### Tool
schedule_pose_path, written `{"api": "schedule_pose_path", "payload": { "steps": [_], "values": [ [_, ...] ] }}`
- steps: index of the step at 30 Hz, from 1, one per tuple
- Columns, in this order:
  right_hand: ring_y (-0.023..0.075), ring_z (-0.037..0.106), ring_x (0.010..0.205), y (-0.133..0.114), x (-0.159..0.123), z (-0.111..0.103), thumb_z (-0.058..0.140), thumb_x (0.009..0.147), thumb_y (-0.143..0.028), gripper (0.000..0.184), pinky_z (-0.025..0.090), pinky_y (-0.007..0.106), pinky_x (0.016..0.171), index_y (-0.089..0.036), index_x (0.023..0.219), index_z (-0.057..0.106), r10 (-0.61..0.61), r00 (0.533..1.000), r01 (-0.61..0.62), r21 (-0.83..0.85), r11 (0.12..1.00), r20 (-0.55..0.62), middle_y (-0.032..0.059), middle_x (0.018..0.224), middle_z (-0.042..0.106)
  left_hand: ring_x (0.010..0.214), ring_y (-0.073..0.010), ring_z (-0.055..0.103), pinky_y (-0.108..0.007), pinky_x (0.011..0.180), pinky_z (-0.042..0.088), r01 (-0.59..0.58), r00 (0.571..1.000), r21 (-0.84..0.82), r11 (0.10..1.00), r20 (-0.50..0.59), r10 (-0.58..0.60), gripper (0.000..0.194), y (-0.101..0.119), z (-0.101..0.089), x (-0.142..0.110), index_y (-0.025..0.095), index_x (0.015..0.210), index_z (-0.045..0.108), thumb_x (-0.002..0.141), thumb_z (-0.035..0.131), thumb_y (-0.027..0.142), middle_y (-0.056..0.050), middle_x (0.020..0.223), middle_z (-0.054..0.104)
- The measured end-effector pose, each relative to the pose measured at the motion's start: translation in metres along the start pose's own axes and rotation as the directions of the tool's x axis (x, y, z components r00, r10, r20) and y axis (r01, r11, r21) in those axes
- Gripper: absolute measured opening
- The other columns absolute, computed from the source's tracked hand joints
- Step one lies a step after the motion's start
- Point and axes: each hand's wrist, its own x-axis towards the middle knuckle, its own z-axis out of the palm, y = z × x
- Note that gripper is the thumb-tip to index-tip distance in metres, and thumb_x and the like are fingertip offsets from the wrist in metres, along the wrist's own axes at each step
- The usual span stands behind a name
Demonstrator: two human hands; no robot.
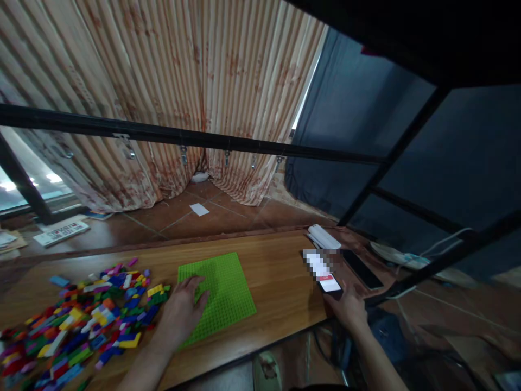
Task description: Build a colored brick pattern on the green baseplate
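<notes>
A bright green studded building baseplate lies flat on the wooden table. My left hand rests at its left edge, thumb and fingers apart and slightly curled, with nothing between them. To its left spreads a loose heap of coloured toy bricks. At the table's right end, my right hand grips the lower end of a smartphone whose screen is lit. Part of that screen is blurred out. Beside it is a second, dark phone.
A white rolled or folded object lies at the table's far right corner. Behind the table runs a black metal rail with clips, in front of patterned curtains. A paper slip lies on the tiled floor.
</notes>
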Motion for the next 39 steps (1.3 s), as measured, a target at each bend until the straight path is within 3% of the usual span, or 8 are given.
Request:
{"api": "schedule_pose_path", "payload": {
  "steps": [8, 16, 20, 24, 26, 30, 33, 39],
  "values": [
    [0.0435, 0.039, 0.130, -0.041, 0.018, 0.015, 0.047, 0.079, -0.052, 0.084, 0.031, 0.064, 0.099, -0.017, 0.149, 0.017, 0.052, 0.998, -0.044, 0.142, 0.989, -0.048, 0.0215, 0.145, 0.039, 0.106, -0.0257, 0.061, -0.041, 0.094, 0.049, 0.005, 1.000, -0.006, 1.000, -0.024, -0.005, 0.034, 0.001, 0.000, -0.001, 0.016, 0.111, 0.061, 0.084, 0.047, 0.031, -0.011, 0.112, 0.065],
    [0.0470, 0.033, 0.131, -0.056, 0.014, 0.018, 0.053, 0.077, -0.045, 0.084, 0.030, 0.067, 0.096, -0.007, 0.146, 0.022, -0.019, 0.971, 0.063, 0.178, 0.982, -0.240, 0.0298, 0.140, 0.039, 0.105, -0.0241, 0.061, -0.040, 0.095, 0.049, -0.002, 0.999, -0.029, 1.000, -0.043, 0.000, 0.030, 0.002, -0.003, -0.003, 0.016, 0.111, 0.060, 0.083, 0.051, 0.022, -0.011, 0.111, 0.065],
    [0.0438, 0.041, 0.125, -0.099, -0.012, 0.018, 0.051, 0.080, -0.036, 0.068, 0.036, 0.062, 0.095, -0.007, 0.139, 0.036, -0.263, 0.880, 0.351, 0.168, 0.921, -0.394, 0.0277, 0.131, 0.048, 0.106, -0.0240, 0.061, -0.039, 0.096, 0.048, 0.023, 0.996, -0.036, 0.999, -0.085, -0.026, 0.031, -0.002, -0.019, -0.003, 0.015, 0.113, 0.060, 0.083, 0.053, 0.019, -0.012, 0.111, 0.066],
    [0.0306, 0.051, 0.118, -0.157, -0.063, 0.029, 0.045, 0.085, -0.036, 0.046, 0.042, 0.048, 0.100, -0.013, 0.124, 0.052, -0.638, 0.701, 0.713, 0.315, 0.626, -0.318, 0.0179, 0.124, 0.056, 0.103, -0.0208, 0.063, -0.036, 0.095, 0.048, 0.133, 0.977, -0.052, 0.990, -0.160, -0.139, 0.032, -0.024, -0.049, -0.003, 0.016, 0.111, 0.062, 0.082, 0.047, 0.013, -0.009, 0.107, 0.068],
    [0.0262, 0.051, 0.119, -0.181, -0.094, 0.036, 0.044, 0.087, -0.034, 0.040, 0.041, 0.044, 0.103, -0.016, 0.122, 0.055, -0.744, 0.618, 0.770, 0.388, 0.507, -0.255, 0.0142, 0.128, 0.054, 0.101, -0.0193, 0.064, -0.033, 0.093, 0.049, 0.196, 0.960, -0.071, 0.978, -0.191, -0.206, 0.033, -0.037, -0.065, -0.006, 0.015, 0.109, 0.063, 0.081, 0.045, 0.011, -0.008, 0.107, 0.069],
    [0.0240, 0.049, 0.123, -0.213, -0.141, 0.041, 0.046, 0.087, -0.028, 0.038, 0.039, 0.043, 0.105, -0.020, 0.122, 0.057, -0.869, 0.488, 0.801, 0.439, 0.406, -0.087, 0.0103, 0.133, 0.053, 0.100, -0.0183, 0.065, -0.030, 0.091, 0.049, 0.257, 0.946, -0.085, 0.963, -0.183, -0.268, 0.033, -0.053, -0.088, -0.015, 0.016, 0.102, 0.066, 0.078, 0.044, 0.008, -0.006, 0.105, 0.071],
    [0.0273, 0.048, 0.124, -0.227, -0.158, 0.041, 0.050, 0.085, -0.026, 0.038, 0.037, 0.046, 0.105, -0.019, 0.120, 0.061, -0.887, 0.462, 0.815, 0.382, 0.436, 0.026, 0.0112, 0.132, 0.055, 0.097, -0.0187, 0.065, -0.030, 0.089, 0.049, 0.261, 0.955, -0.001, 0.965, -0.143, -0.259, 0.033, -0.055, -0.089, -0.020, 0.018, 0.101, 0.067, 0.077, 0.046, 0.007, -0.006, 0.102, 0.071],
    [0.0311, 0.047, 0.122, -0.239, -0.168, 0.040, 0.051, 0.084, -0.024, 0.037, 0.038, 0.047, 0.099, -0.019, 0.119, 0.063, -0.849, 0.511, 0.822, 0.213, 0.528, 0.133, 0.0110, 0.133, 0.055, 0.103, -0.0210, 0.061, -0.032, 0.095, 0.044, 0.107, 0.993, 0.204, 0.973, 0.035, -0.117, 0.026, -0.044, -0.072, -0.020, 0.018, 0.091, 0.067, 0.076, 0.050, 0.006, -0.008, 0.100, 0.069]
  ]
}}
